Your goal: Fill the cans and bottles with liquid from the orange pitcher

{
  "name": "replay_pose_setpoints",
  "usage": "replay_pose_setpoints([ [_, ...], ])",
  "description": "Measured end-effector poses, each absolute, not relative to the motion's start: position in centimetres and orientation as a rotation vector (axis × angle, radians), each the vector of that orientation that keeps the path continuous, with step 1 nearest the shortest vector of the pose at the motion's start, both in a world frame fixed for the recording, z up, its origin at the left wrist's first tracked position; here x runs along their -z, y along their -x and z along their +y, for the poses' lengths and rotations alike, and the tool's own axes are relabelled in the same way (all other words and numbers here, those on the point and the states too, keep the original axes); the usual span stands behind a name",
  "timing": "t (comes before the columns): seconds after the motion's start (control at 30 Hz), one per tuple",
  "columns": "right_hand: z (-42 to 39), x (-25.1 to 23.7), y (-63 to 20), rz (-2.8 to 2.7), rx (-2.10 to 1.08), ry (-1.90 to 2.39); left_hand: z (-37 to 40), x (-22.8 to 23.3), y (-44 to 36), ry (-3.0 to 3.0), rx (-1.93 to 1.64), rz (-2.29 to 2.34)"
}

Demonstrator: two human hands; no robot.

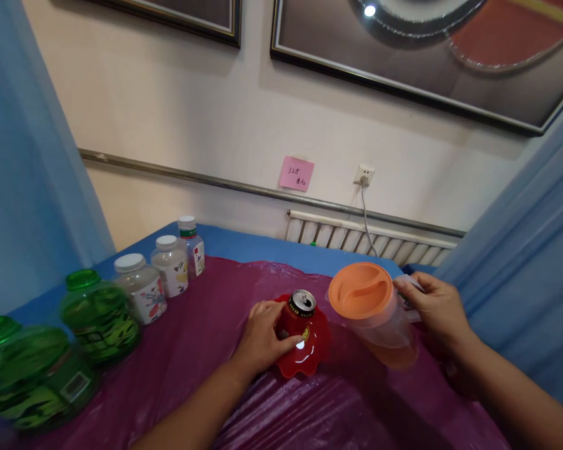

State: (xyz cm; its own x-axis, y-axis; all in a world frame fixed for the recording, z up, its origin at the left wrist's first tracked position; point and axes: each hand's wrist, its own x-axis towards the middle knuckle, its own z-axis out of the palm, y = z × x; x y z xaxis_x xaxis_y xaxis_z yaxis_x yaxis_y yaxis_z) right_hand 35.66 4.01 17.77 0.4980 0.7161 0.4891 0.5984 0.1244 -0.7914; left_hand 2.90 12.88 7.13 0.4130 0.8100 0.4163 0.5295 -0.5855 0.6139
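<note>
My left hand [265, 334] is wrapped round a red drink can [291, 320] with a black and gold top rim and an opened tab hole. The can stands upright on a red scalloped dish [316, 347]. To the right, my right hand [434, 306] grips the handle of a clear plastic pitcher [380, 331] with an orange lid [360, 290]. The pitcher is tilted a little toward the can, and some liquid shows low inside it. A gap separates its lid from the can, and no stream is visible between them.
A purple plastic sheet [192, 337] covers the blue table [244, 240]. Along the left stand two green jars [98, 319], two clear jars with white lids [143, 290] and a small clear bottle [193, 250]. Behind are a radiator [338, 236], a wall socket [364, 175] and blue curtains [520, 250].
</note>
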Motion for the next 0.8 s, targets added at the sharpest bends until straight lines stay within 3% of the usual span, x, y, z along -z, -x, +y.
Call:
replay_pose_setpoints([
  [0.8, 5.1, -19.9, -33.2, -1.356, -0.110, 1.603, 12.2, -7.2, -2.8, -2.326, -0.941, 1.164],
])
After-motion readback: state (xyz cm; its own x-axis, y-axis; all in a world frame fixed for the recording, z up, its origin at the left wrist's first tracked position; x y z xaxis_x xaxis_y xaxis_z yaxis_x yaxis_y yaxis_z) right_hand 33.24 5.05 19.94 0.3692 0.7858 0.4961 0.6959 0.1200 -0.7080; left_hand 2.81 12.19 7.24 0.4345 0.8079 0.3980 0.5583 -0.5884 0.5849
